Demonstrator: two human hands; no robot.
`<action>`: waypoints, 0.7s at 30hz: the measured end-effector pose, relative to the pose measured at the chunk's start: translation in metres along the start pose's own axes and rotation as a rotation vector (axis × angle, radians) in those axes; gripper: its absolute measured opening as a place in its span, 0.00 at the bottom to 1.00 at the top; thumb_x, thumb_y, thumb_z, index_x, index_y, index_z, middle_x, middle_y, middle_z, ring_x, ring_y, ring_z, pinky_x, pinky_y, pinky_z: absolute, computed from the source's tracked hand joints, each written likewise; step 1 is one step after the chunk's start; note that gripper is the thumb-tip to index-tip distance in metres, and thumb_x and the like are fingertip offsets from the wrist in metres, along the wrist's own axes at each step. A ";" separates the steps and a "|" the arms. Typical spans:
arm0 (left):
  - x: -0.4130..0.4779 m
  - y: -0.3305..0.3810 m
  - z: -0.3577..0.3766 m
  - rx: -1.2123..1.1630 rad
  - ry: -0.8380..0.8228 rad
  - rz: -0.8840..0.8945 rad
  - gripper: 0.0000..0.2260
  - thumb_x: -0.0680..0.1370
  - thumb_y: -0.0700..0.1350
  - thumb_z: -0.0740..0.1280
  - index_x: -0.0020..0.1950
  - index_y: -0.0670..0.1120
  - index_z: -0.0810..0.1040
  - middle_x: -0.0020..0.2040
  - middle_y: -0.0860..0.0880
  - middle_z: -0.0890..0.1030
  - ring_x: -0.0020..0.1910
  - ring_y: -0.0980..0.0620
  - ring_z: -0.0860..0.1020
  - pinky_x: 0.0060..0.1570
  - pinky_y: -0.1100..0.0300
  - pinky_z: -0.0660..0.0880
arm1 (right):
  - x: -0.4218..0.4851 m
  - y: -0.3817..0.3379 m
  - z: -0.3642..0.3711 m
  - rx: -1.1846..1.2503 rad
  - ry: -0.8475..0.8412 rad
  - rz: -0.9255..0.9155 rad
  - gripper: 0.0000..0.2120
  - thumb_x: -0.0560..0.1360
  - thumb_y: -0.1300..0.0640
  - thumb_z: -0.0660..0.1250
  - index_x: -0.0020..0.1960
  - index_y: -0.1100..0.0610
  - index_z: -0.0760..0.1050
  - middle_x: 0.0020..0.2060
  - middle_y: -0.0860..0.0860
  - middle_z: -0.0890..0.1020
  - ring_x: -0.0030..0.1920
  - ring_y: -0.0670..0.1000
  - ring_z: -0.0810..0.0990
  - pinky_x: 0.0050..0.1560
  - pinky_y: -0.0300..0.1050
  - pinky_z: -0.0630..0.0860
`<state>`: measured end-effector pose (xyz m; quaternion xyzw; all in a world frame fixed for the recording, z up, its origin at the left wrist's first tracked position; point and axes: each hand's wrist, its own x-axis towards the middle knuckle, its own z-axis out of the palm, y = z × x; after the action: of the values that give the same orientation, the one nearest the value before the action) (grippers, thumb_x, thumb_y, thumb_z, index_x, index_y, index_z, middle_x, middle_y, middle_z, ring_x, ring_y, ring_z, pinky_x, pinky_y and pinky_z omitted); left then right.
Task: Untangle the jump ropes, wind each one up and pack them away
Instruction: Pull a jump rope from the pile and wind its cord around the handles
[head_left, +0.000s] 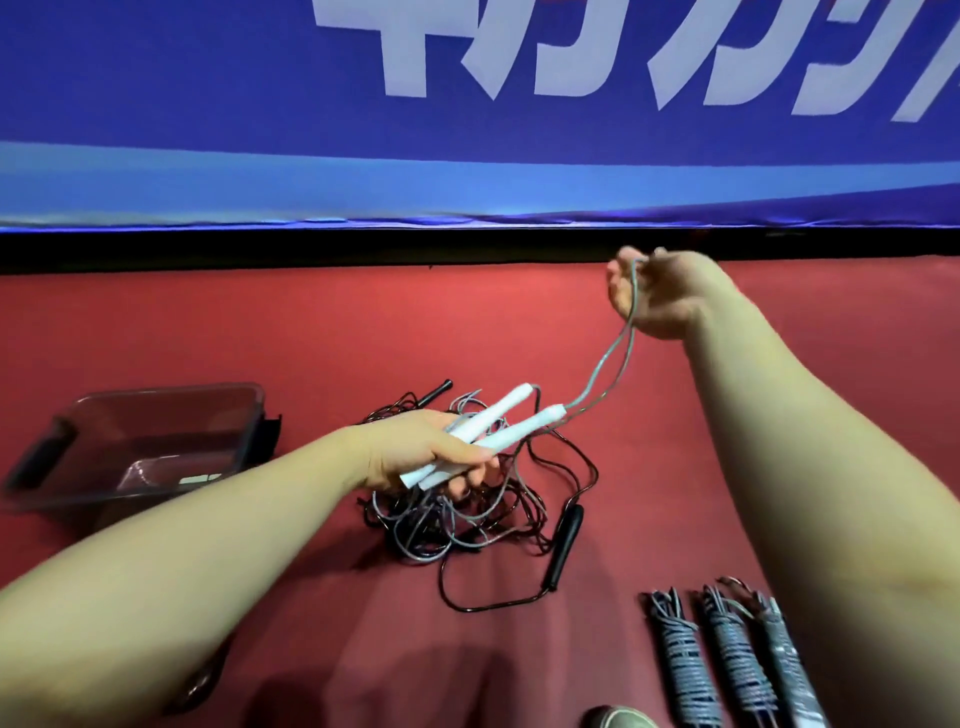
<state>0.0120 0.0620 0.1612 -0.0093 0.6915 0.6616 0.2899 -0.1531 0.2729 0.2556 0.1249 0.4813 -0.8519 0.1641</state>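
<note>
The pair of white handles (483, 436) was clamped side by side in the left hand (415, 452), its fingers wrapped round their lower ends, and it was held just above the tangle (467, 525) on the red floor (311, 338). From the handle tips the grey cord (608, 364) ran as two strands, up and away to the right hand (649, 296). That hand was raised well apart from the left and had the strands caught between thumb and curled fingers. How much of that cord trailed back into the heap could not be told. The step in hand looked like drawing this one rope free and beginning its wind. To do it well, the doubled strands wanted keeping lightly taut and parallel, with the right hand sliding along them rather than yanking. Grey loops in the pile lay crossed with the dark cord of the black handle (563, 545), so a hard pull would likely tighten the knot. Any snag was better shaken loose low down than dragged upward. Once clear, wrapping the cord closely round the paired handles would match the three wound ropes (727, 660) lying in a row near the right forearm. The clear plastic bin (156, 410) stood open at the left, near the tangle, handy for packing; no rope showed in it. A blue banner (208, 130) hung behind it all.
</note>
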 end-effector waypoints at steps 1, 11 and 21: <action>0.001 0.002 -0.003 0.001 0.035 -0.012 0.02 0.78 0.38 0.64 0.48 0.40 0.75 0.34 0.48 0.77 0.28 0.54 0.74 0.31 0.65 0.74 | 0.007 0.014 -0.014 -0.382 0.019 0.045 0.17 0.83 0.58 0.47 0.42 0.57 0.71 0.25 0.50 0.78 0.25 0.48 0.77 0.31 0.39 0.74; 0.010 0.029 -0.010 -0.013 0.135 -0.153 0.08 0.78 0.45 0.64 0.44 0.40 0.76 0.31 0.49 0.79 0.24 0.56 0.75 0.27 0.65 0.73 | -0.006 0.091 -0.019 -1.717 -0.790 -0.455 0.36 0.70 0.68 0.67 0.74 0.57 0.57 0.68 0.51 0.66 0.68 0.47 0.65 0.67 0.36 0.59; -0.017 0.013 -0.058 0.098 0.350 -0.383 0.28 0.77 0.67 0.51 0.50 0.44 0.76 0.47 0.44 0.84 0.38 0.50 0.80 0.50 0.57 0.72 | -0.014 0.098 -0.006 -1.729 -0.602 -0.781 0.06 0.79 0.58 0.59 0.53 0.61 0.70 0.43 0.55 0.75 0.42 0.55 0.71 0.40 0.47 0.63</action>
<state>-0.0015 0.0041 0.1774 -0.2401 0.7479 0.5489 0.2859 -0.1007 0.2334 0.1818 -0.4262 0.8823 -0.1987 0.0221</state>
